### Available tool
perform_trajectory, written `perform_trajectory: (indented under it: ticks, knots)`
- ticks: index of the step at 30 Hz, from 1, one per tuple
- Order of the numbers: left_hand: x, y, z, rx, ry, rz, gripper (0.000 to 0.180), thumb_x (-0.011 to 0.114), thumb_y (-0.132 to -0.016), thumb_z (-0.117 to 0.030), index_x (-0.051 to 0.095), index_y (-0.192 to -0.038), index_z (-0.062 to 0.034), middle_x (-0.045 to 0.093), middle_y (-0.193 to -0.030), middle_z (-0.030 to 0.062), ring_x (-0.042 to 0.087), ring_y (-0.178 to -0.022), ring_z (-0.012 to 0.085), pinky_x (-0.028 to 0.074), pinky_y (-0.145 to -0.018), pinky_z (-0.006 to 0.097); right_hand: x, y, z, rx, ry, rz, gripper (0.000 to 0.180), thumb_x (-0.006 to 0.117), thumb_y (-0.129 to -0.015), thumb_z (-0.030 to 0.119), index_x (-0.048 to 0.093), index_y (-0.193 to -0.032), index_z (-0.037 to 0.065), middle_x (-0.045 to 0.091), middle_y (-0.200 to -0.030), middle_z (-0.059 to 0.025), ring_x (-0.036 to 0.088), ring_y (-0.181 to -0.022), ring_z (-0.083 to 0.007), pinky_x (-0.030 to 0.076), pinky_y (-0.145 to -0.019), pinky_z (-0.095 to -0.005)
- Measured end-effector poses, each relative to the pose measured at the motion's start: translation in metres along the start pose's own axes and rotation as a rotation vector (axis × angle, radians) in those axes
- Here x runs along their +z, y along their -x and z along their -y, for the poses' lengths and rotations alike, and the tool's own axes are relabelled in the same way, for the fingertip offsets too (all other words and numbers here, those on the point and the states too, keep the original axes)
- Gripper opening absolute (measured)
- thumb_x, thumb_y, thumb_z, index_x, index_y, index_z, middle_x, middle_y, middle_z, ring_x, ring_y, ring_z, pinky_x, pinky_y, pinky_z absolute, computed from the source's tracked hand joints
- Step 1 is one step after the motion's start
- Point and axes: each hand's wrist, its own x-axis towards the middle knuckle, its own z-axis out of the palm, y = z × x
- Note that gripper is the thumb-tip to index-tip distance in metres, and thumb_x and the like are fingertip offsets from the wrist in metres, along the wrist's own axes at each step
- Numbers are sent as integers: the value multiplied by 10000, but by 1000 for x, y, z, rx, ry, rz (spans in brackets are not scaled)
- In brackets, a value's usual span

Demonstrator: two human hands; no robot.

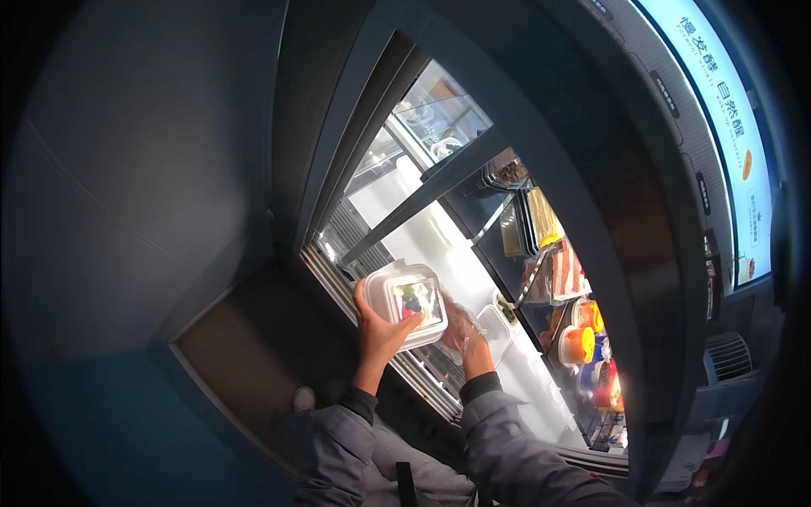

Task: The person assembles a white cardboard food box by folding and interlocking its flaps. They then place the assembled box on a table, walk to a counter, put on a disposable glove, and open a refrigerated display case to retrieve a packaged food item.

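My left hand (pixel 382 338) grips a white plastic cake box (pixel 407 291) by its near left side, thumb across the lid. Through the lid's clear window, cream and dark and red fruit pieces show. Just right of the box, and partly behind it, is my right hand (pixel 463 334) in a thin clear plastic glove. Its fingers are largely hidden, so whether they touch the box cannot be seen. A second box, pale and see-through (pixel 495 331), lies beside the right hand in the display case.
Around my hands runs the dark frame (pixel 524 110) of a lit display case. On its right shelf stand orange-topped cups (pixel 577 344), a striped pink-and-white package (pixel 568 272) and a yellow one (pixel 543 217). A dark bar (pixel 422 182) crosses the opening. Dark panelling (pixel 152 169) rises at left.
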Motion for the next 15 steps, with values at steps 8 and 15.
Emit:
perform_trajectory:
  ticks: [8,15]
  knots:
    - [-104,110,-142,-14,-72,42,980,851,-655,-53,191,-1381,-65,420,-1284,197,489,-1152,284,427,-1002,391,107,144,-43,21,-25,295,782,696,-844,495,388,-1397,36,516,-1301,-107,511,-1157,-205,437,-973,-352]
    - [-120,102,-222,-156,-186,279,1049,817,-680,-35,100,-1445,-78,361,-1349,214,441,-1213,316,394,-1036,412,162,185,-15,-116,75,196,856,816,-741,404,386,-1371,16,507,-1264,-99,481,-1183,-183,386,-1029,-335]
